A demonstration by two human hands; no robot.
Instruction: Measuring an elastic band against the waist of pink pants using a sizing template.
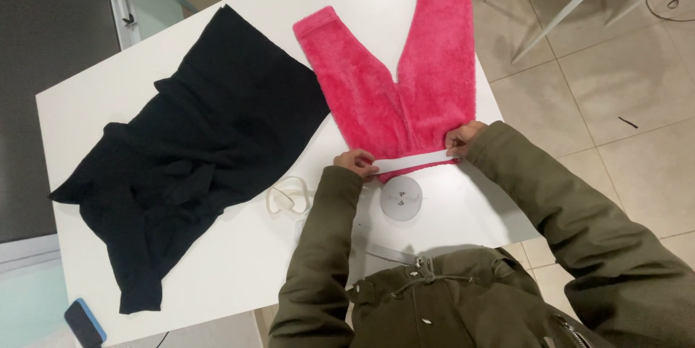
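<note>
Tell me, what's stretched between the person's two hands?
A white strip runs from the left hand to the right hand, lying across the waist end of the pink pants. The head view shows it.

Fluffy pink fleece trousers point(405, 94) lie flat on white table, legs spread to 12 o'clock. White measuring tape strip point(413, 162) stretched across waistband at 6 o'clock, approx. straight.
</note>
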